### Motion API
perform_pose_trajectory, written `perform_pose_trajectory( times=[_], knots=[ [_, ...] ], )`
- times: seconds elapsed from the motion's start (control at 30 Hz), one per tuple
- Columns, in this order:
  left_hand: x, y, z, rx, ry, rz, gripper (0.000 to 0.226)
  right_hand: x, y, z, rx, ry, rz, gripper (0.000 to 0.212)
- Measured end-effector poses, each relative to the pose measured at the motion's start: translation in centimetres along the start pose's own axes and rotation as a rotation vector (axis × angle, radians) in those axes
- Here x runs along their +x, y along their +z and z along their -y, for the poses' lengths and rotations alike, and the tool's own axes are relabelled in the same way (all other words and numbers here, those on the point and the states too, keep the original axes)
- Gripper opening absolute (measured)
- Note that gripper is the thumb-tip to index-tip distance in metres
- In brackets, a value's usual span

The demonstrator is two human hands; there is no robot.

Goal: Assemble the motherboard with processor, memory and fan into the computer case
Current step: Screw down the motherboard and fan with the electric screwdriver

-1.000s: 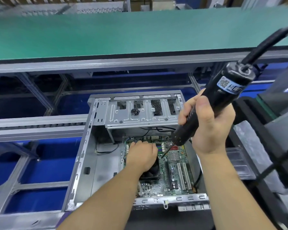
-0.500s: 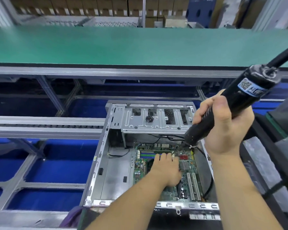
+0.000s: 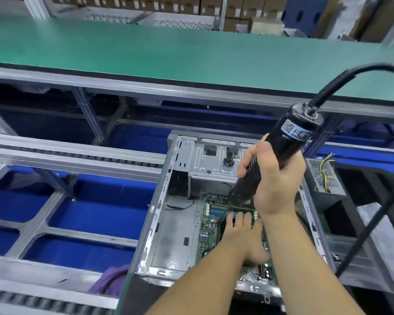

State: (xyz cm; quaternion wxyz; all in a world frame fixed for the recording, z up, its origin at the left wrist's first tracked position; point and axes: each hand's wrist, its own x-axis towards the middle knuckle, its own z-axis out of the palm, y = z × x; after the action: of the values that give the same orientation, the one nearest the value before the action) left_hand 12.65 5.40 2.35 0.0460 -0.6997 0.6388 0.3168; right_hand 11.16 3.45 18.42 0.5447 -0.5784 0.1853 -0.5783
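Observation:
An open grey computer case (image 3: 159, 223) lies on its side on the line. Inside it sits the green motherboard (image 3: 208, 233), with memory slots along its far edge. My left hand (image 3: 241, 235) lies flat on the board, fingers straight, covering the fan area. My right hand (image 3: 275, 178) grips a black electric screwdriver (image 3: 289, 142), tilted down to the left. Its thin bit reaches the board just left of my left fingertips. A black cable runs from the tool's top to the right.
A green bench top (image 3: 168, 53) spans the far side. Grey conveyor rails (image 3: 73, 153) and blue bins (image 3: 96, 214) lie left of the case. A power supply unit (image 3: 325, 178) with yellow wires stands right of the case. A purple cloth (image 3: 110, 280) lies at the case's near left corner.
The view has shifted left and up, so the case sits further right. My right hand has swung the screwdriver left, bringing the bit down to the board's left part. My left hand stays flat on the board.

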Motion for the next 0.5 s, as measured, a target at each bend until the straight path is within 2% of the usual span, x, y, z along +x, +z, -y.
perform_pose_trajectory(
  times=[0.23, 0.3, 0.4, 0.5],
  knots=[
    [0.5, -0.4, 0.5, -0.092, 0.019, 0.067, 0.114, -0.2, -0.1, -1.6, -0.052, 0.047, 0.010, 0.039],
    [0.3, -0.6, 0.5, -0.089, 0.024, 0.071, 0.113, -0.3, -0.2, -1.7, -0.043, 0.050, -0.010, 0.036],
    [0.0, -0.7, 0.4, -0.111, 0.030, 0.065, 0.113, -0.2, -0.1, -1.5, -0.034, 0.011, -0.011, 0.019],
    [-0.1, -0.7, 0.4, -0.106, 0.034, 0.050, 0.107, 0.1, 0.2, -1.3, -0.046, -0.011, 0.007, 0.015]
  ],
)
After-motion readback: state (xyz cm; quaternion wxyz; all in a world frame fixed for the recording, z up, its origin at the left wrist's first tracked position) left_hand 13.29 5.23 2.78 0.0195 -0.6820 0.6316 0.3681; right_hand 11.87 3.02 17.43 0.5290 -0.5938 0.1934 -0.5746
